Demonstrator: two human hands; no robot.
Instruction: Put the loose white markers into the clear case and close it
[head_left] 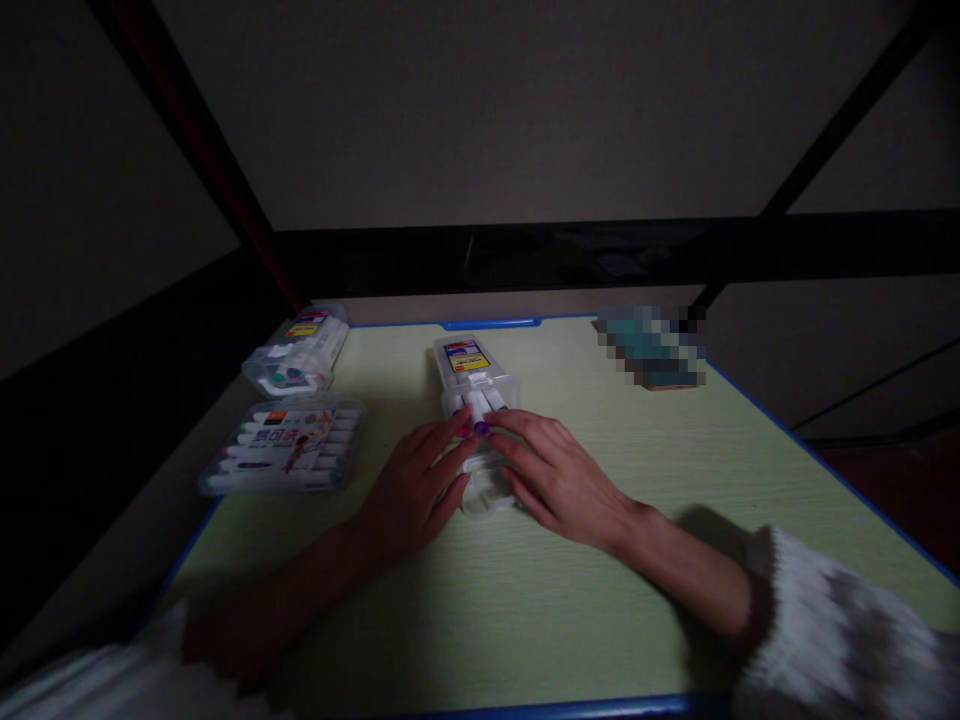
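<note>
A clear plastic marker case with a yellow and blue label lies in the middle of the table, its near end open. White markers stick out of that end, one with a purple tip end and one with a pink end. My left hand has its fingertips on the marker ends from the left. From the right, my right hand presses its fingertips against the purple-ended marker. Below them the case's clear lid flap lies folded down between my thumbs.
At the left edge rest a second clear marker case and, nearer me, a flat clear case of markers. A blurred-out flat object lies at the back right. The pale green table has a blue rim; dark bars stand behind.
</note>
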